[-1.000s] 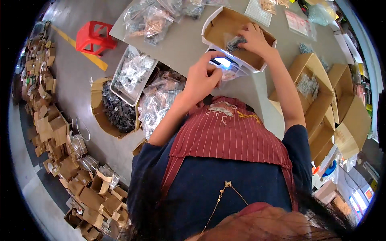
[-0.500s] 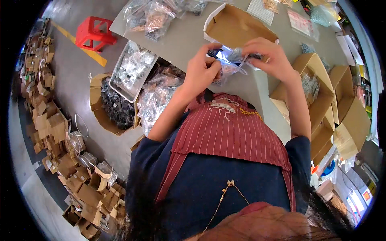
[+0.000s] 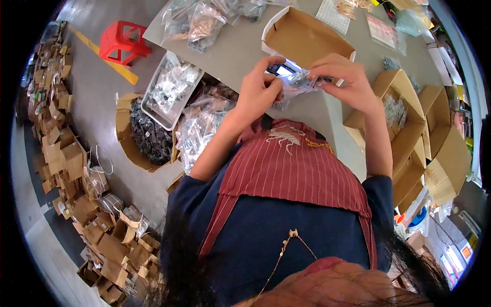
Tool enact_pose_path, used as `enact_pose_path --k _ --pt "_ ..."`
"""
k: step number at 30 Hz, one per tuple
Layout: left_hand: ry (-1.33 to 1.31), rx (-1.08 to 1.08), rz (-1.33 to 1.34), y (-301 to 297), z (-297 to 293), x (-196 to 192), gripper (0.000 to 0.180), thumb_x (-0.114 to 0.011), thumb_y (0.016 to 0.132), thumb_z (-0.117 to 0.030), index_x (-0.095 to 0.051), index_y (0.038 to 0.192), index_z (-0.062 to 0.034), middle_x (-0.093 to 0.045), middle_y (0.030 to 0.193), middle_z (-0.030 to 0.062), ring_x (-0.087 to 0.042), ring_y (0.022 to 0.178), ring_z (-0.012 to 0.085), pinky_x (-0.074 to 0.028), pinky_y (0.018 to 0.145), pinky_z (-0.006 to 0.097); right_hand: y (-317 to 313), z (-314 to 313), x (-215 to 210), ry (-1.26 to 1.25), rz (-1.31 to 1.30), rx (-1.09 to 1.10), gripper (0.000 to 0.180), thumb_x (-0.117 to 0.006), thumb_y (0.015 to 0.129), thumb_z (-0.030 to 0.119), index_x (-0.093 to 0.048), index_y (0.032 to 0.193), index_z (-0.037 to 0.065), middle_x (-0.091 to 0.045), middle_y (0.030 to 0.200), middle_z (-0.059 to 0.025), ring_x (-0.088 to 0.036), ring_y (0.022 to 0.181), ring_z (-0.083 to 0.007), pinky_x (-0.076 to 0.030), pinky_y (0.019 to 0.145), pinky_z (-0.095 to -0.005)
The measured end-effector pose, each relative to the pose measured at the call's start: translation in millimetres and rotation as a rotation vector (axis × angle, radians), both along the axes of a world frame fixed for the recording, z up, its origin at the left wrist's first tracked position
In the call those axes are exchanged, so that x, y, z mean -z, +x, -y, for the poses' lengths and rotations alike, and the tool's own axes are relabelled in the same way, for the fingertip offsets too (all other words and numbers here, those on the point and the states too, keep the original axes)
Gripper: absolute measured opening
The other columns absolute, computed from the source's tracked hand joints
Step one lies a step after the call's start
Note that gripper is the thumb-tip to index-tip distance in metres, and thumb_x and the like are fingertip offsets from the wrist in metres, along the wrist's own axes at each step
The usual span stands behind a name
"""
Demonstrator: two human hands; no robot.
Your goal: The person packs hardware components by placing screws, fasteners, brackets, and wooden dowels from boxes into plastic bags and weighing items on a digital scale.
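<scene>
Over the table's near edge, both hands hold a small clear plastic bag [image 3: 293, 91]. My left hand [image 3: 260, 86] is closed on the bag's left side, thumb against fingers. My right hand [image 3: 341, 79] pinches its right side, where small greyish parts [image 3: 300, 78] show at the fingertips. Whether those parts lie inside the bag or against it, I cannot tell. Beside my left fingertips is a dark object with a bright, glossy face [image 3: 283, 70]; its kind is unclear. Just beyond the hands sits a shallow open cardboard box [image 3: 307, 35], brown inside with white outer walls.
Bags of small parts [image 3: 204, 25] lie at the table's far left. Left of me are a metal tray [image 3: 164, 126] of bagged parts, a carton [image 3: 124, 140] of dark pieces and a red stool [image 3: 123, 43]. Open cartons [image 3: 404, 128] stand close on the right.
The bag has shifted slightly and its strong glare has faded, so the dark object and the greyish parts show more clearly. Both hands keep their hold, the right fingers slightly rearranged.
</scene>
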State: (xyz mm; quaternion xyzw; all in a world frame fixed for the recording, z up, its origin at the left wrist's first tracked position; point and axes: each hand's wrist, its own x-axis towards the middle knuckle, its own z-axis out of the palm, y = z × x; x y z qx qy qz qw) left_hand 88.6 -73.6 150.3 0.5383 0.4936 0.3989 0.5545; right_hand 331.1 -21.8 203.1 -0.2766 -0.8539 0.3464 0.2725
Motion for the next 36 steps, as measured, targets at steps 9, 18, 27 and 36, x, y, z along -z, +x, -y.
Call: enact_pose_path --k 9,18,27,36 --pt "0.033 0.024 -0.060 9.3 8.0 -11.5 0.048 -0.056 0.083 -0.002 -0.048 0.131 -0.0043 -0.061 0.058 0.0076 -0.059 0.052 0.0131 -0.047 0.053 0.030 -22.9 6.8 14.8 0.020 0.176 0.035 0.042 -0.068 0.075 0.004 -0.058 0.115 0.007 -0.067 0.106 -0.0118 -0.064 0.101 -0.0311 -0.050 0.086 -0.0411" --pt "0.077 0.030 -0.167 9.6 15.0 -5.1 0.065 -0.059 0.079 -0.003 -0.036 0.139 -0.0076 -0.060 0.059 0.0114 -0.062 0.053 0.0239 -0.047 0.055 0.035 -53.9 31.3 51.3 -0.209 0.215 0.152 0.048 -0.071 0.078 0.009 -0.047 0.119 0.007 -0.068 0.106 -0.0152 -0.066 0.097 -0.0347 -0.051 0.078 -0.0431" --pt "0.030 0.026 -0.120 -12.4 34.9 -44.3 0.062 -0.054 0.082 0.003 -0.037 0.141 -0.0048 -0.056 0.057 0.0001 -0.055 0.051 0.0067 -0.045 0.051 0.024 -27.7 79.8 13.5 0.008 0.272 0.289 0.050 -0.072 0.081 0.021 -0.050 0.125 0.007 -0.070 0.109 -0.0118 -0.058 0.111 -0.0328 -0.038 0.099 -0.0497" --pt "0.080 0.084 -0.084 -17.7 24.8 -61.2 0.043 -0.055 0.082 0.002 -0.054 0.124 -0.0052 -0.055 0.059 -0.0039 -0.051 0.053 0.0033 -0.040 0.051 0.020 -6.5 82.4 11.9 0.516 0.335 0.184 0.033 -0.068 0.064 0.002 -0.068 0.095 0.013 -0.064 0.097 0.0013 -0.055 0.108 -0.0215 -0.029 0.110 -0.0548"
